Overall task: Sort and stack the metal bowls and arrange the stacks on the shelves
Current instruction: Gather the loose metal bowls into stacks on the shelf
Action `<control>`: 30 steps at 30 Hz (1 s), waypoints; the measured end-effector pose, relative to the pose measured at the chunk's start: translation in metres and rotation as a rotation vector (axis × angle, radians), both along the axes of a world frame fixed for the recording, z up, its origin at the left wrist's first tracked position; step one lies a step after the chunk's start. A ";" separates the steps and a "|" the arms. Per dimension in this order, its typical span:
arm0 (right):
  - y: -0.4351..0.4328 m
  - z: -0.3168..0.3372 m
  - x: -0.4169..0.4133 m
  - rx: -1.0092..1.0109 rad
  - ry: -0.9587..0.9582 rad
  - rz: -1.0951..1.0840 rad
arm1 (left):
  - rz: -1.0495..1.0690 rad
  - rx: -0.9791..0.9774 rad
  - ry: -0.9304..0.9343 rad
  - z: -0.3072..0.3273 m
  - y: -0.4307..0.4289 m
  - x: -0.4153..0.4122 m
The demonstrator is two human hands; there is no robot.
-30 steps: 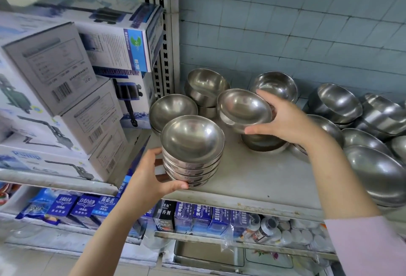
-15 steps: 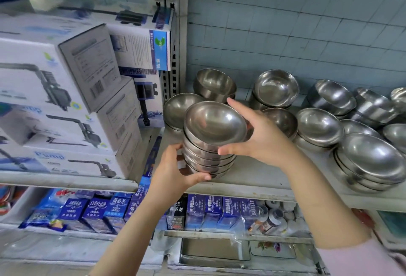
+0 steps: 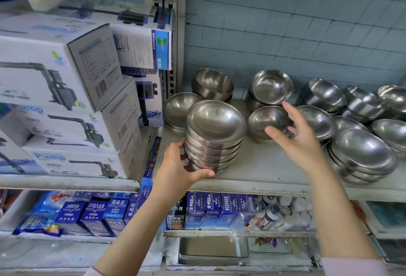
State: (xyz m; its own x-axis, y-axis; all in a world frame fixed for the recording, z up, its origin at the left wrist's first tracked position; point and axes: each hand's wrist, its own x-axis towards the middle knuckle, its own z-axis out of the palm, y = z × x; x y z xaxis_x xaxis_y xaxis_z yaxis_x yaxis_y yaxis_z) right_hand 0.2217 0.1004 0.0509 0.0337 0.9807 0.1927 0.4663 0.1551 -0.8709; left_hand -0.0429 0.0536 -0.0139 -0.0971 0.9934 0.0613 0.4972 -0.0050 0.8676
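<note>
A stack of several metal bowls (image 3: 215, 135) stands near the front left of the grey shelf (image 3: 259, 172). My left hand (image 3: 180, 168) grips the lower left side of that stack. My right hand (image 3: 294, 137) hovers with fingers spread just in front of a single small bowl (image 3: 267, 122) at mid-shelf, holding nothing. Behind stand a deep bowl (image 3: 212, 84) at back left, a shallow bowl (image 3: 180, 108) beside the stack, and a stacked pair (image 3: 271, 88) at back centre.
More bowl stacks crowd the right of the shelf: a large stack (image 3: 362, 155) at the front, others (image 3: 325, 94) behind. White pump boxes (image 3: 66, 91) fill the shelf to the left past the upright post (image 3: 180, 34). Blue packets (image 3: 94, 214) and small jars (image 3: 285, 212) sit below.
My right hand set its bowl onto the stack, let go and moved right toward the single small bowl. My left hand kept its grip on the stack.
</note>
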 end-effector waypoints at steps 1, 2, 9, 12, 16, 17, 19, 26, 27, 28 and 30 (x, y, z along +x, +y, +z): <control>-0.001 -0.009 0.011 -0.022 0.026 -0.057 | -0.010 -0.005 0.002 0.001 0.001 0.001; -0.002 -0.016 0.020 -0.053 0.014 -0.088 | -0.022 -0.013 0.002 0.001 0.002 0.001; 0.026 -0.034 0.037 -0.085 -0.219 -0.074 | -0.063 -0.036 -0.024 0.001 0.017 0.012; 0.040 -0.041 0.040 -0.044 -0.451 -0.118 | -0.053 -0.032 -0.030 -0.002 0.023 0.021; 0.043 -0.054 0.045 0.069 -0.519 -0.152 | -0.030 -0.024 -0.037 -0.006 0.025 0.032; 0.038 -0.057 0.046 0.081 -0.510 -0.155 | -0.022 -0.025 -0.038 -0.008 0.026 0.034; 0.024 -0.062 0.052 0.110 -0.472 -0.154 | -0.004 -0.032 -0.049 -0.011 0.029 0.039; -0.035 -0.081 0.095 0.008 -0.091 -0.087 | 0.062 -0.041 -0.149 -0.011 0.041 0.076; -0.037 -0.082 0.099 -0.018 -0.040 -0.064 | 0.070 -0.041 -0.163 -0.011 0.044 0.083; -0.038 -0.083 0.102 -0.049 0.000 -0.044 | 0.075 -0.038 -0.173 -0.010 0.047 0.089; -0.038 -0.084 0.106 -0.084 0.040 -0.008 | 0.090 -0.031 -0.169 -0.012 0.055 0.098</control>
